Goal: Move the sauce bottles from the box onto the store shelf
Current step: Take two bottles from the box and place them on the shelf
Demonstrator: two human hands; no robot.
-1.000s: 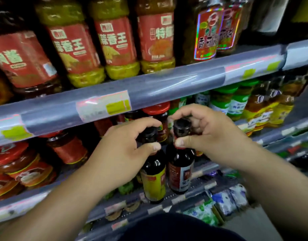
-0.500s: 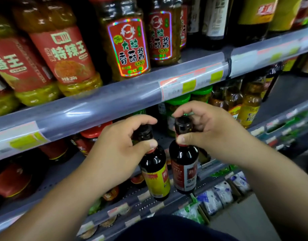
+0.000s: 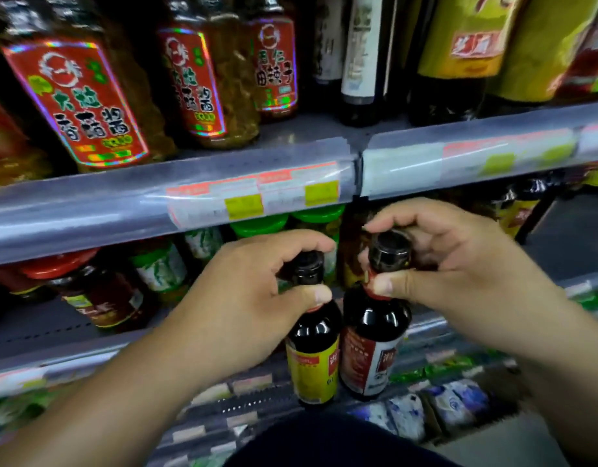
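My left hand (image 3: 243,298) pinches the yellow-labelled bottle (image 3: 312,362) at its cap, my right hand (image 3: 459,264) the red-and-white-labelled bottle (image 3: 371,352) — both labels too blurred to read. A jar (image 3: 85,106) above says 大粒香菇酱.

- The left sauce bottle (image 3: 312,358) and the right sauce bottle (image 3: 371,348) are held just beside each other, before the near edge of the middle shelf (image 3: 48,328).
- The left hand (image 3: 243,298) grips the left one's neck from the left; the right hand (image 3: 459,264) pinches the other's cap from the right.
- Behind the hands, lidded jars (image 3: 264,227) stand on the middle shelf (further jars (image 3: 99,291) stand at its left).
- Above, the upper shelf (image 3: 88,214) bears a row of jars (image 3: 85,102) at left and tall bottles (image 3: 358,55) at right.
- Packets (image 3: 452,402) lie below, at near right.
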